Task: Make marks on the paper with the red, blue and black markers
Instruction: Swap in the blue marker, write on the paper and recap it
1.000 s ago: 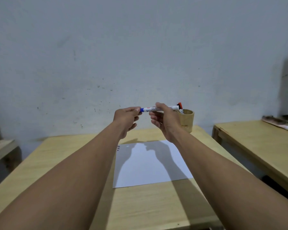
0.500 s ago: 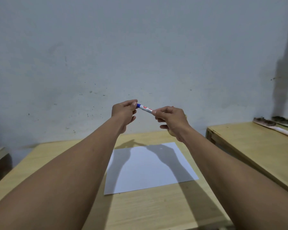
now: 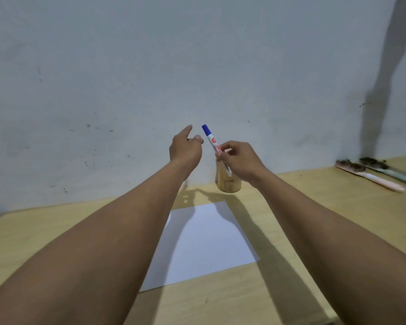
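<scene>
My right hand [image 3: 240,161] is raised above the table's far edge and grips a white marker with a blue end [image 3: 212,141]. The marker is tilted, blue end up and to the left. My left hand [image 3: 185,150] hovers just left of the blue end without touching it, fingers apart and holding nothing. The white sheet of paper [image 3: 204,242] lies flat on the table below both hands and looks blank; my left forearm covers its left edge. Red and black markers are not visible.
A wooden cup [image 3: 229,185] stands behind the paper by the wall, partly hidden by my right hand. The light wooden table [image 3: 220,299] carries both. A second table [image 3: 338,184] on the right has two long brush-like items [image 3: 370,175].
My left hand has let go of the marker's blue end and opened. My right hand has swung the marker from lying sideways to nearly upright. The view has shifted, showing the cup again.
</scene>
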